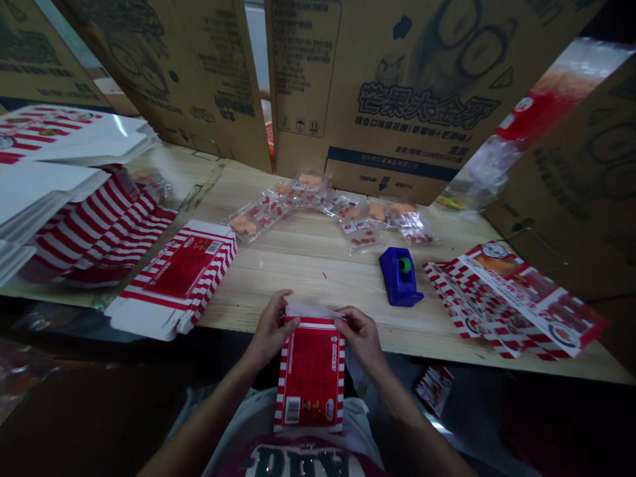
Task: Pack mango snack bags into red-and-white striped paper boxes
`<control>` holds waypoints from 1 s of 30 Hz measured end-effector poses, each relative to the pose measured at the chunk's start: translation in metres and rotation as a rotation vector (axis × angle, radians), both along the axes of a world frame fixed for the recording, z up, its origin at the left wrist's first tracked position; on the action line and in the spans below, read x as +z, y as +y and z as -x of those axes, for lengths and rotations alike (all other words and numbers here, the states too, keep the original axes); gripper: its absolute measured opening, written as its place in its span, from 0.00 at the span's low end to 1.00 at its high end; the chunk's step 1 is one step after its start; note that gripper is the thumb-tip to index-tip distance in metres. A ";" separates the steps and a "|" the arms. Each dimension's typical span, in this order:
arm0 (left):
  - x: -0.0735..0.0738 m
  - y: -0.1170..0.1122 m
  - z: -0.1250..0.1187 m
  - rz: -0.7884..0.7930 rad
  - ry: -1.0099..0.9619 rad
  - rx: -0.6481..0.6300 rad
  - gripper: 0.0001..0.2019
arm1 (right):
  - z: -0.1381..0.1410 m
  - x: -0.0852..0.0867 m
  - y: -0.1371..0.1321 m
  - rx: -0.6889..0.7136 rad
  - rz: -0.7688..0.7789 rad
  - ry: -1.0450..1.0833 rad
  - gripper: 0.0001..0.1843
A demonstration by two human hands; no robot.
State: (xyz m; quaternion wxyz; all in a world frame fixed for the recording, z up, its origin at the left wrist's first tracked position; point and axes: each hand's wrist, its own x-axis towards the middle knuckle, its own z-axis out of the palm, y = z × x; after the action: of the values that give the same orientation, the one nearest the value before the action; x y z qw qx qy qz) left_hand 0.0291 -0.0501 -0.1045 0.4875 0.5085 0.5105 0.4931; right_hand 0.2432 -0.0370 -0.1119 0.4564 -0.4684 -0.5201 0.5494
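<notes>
Between bare fingers [290, 326] is a rectangular cardboard box [314, 371] with striped edges.

Blue tape dispenser [396, 281], brown cartons [342, 79] beyond

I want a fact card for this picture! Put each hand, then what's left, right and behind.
Left hand: fingers at the top left corner of a red-and-white striped cardboard box
Right hand: fingers at its top right corner
To the left: a stack of striped cardboard packs
To the right: a blue tape dispenser, then overlapping red-and-white printed packs
Behind: clear plastic packets before tall brown cardboard cartons
Surface: pale wooden table
</notes>
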 end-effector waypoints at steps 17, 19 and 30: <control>0.045 0.021 0.017 -0.024 0.326 -0.267 0.07 | -0.016 0.029 0.020 0.183 -0.020 -0.220 0.12; 0.047 0.027 0.017 -0.009 0.323 -0.292 0.08 | -0.016 0.032 0.025 0.205 -0.017 -0.209 0.13; 0.029 0.010 0.017 -0.216 0.198 -0.311 0.06 | -0.017 0.024 0.000 0.128 -0.418 -0.328 0.06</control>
State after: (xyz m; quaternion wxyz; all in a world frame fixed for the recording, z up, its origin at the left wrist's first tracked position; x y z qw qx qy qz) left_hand 0.0124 -0.0399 -0.0759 0.4478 0.6767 0.4154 0.4112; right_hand 0.2605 -0.0372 -0.0883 0.4172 -0.4127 -0.7177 0.3748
